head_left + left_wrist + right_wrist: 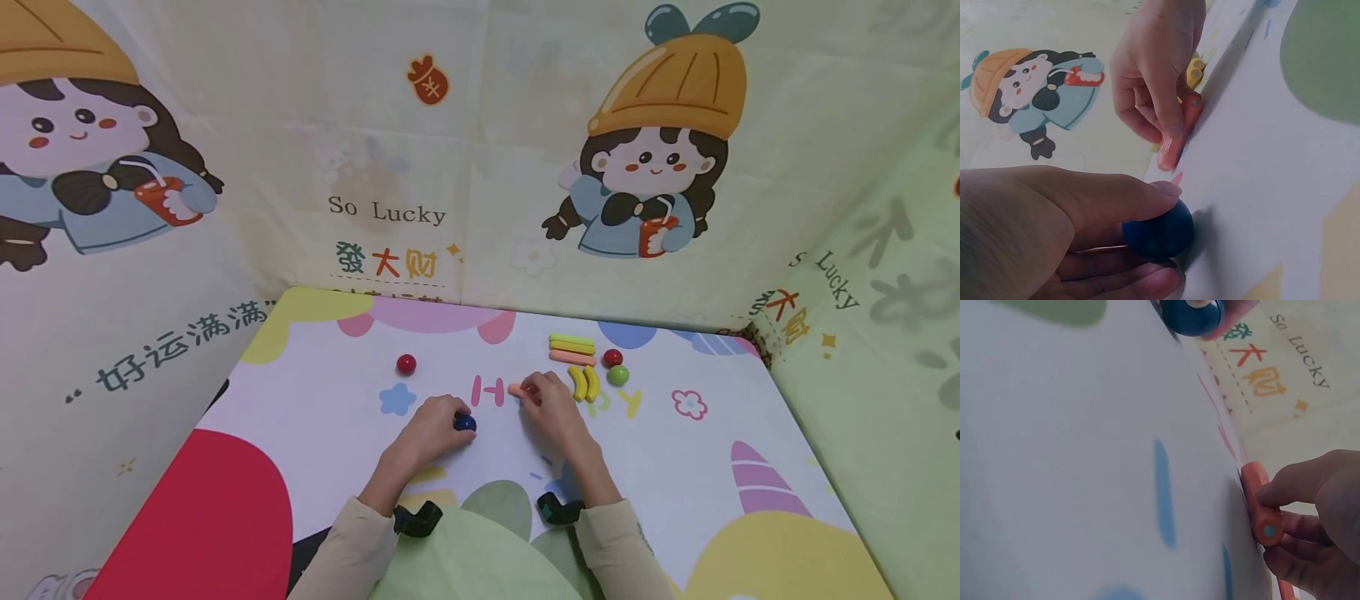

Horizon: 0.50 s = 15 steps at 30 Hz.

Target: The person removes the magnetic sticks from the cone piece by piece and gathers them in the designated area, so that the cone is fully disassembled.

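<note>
A dark blue ball (465, 423) sits between the thumb and fingers of my left hand (429, 432), low over the white mat. The left wrist view shows the thumb on top of the ball (1159, 232) and fingers beneath. Farther right, my right hand (553, 407) pinches a short coral stick (515, 389) beside the pink printed letter H. In the right wrist view the stick (1259, 503) lies along the mat surface, a blue-green dot on its near end, with the thumb against its side. Two yellow toy bananas (591, 383) lie just right of that hand.
Beyond the bananas are several coloured sticks (572, 347) side by side, a red ball (612, 358) and a green ball (618, 375). Another red ball (406, 364) rests at the back left. Printed cloth walls (495, 167) border the mat (330, 400) at the back and sides.
</note>
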Tool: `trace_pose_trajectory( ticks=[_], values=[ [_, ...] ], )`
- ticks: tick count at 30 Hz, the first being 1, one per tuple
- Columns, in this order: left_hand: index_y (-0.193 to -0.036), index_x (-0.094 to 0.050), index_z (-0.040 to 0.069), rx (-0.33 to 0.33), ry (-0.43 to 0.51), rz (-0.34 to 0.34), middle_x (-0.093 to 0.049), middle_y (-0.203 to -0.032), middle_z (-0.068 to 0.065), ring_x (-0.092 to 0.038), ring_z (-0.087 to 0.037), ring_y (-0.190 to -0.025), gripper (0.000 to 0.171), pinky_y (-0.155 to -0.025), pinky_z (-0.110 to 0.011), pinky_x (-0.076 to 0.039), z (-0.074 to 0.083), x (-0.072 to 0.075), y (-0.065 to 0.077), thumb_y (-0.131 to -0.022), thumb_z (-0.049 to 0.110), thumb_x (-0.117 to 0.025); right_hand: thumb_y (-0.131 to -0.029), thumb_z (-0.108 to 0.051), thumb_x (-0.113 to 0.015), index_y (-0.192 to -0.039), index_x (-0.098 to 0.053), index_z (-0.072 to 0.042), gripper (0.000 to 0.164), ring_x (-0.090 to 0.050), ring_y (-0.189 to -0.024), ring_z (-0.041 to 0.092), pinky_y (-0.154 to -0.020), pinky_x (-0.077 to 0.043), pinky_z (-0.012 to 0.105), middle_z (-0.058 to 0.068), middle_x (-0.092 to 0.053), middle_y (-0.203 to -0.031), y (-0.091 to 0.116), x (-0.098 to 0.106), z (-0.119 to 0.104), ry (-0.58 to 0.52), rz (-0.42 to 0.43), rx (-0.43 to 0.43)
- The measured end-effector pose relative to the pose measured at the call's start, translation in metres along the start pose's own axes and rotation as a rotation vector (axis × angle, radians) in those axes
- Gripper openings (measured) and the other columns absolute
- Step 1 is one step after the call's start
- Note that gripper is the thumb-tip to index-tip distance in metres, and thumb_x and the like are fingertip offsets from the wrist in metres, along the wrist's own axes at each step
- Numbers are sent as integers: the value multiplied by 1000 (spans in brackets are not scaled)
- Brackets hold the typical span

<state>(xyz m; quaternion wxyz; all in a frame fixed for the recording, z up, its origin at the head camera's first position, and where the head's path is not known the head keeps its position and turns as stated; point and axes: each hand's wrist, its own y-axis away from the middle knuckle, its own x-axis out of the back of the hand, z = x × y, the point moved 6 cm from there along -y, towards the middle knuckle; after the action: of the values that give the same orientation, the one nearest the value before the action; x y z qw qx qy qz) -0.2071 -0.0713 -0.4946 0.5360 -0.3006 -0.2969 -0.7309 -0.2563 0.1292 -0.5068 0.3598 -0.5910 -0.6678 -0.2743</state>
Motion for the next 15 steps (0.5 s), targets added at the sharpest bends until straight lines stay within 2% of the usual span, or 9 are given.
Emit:
trace_pose_trajectory(
  ticks=[6, 15],
  values=[
    [-113, -72, 4, -7, 7, 2, -69, -109, -11, -62, -22, -97, 34, -90, -41, -58, 0, 1, 1, -85, 22, -79, -93, -19, -71, -104, -70, -13, 13, -53, -94, 20, -88, -56, 37, 7, -59, -102, -1, 5, 9, 4, 20, -26],
    [-113, -71, 4, -8, 13, 12, -69, -109, -11, -62, -22, -96, 34, -89, -41, -59, 0, 1, 2, -86, 22, -79, -96, -23, -66, -122, -71, -7, 31, -52, -104, 23, -96, -55, 41, 11, -54, -113, -2, 15, 21, 29, 47, -112]
  ],
)
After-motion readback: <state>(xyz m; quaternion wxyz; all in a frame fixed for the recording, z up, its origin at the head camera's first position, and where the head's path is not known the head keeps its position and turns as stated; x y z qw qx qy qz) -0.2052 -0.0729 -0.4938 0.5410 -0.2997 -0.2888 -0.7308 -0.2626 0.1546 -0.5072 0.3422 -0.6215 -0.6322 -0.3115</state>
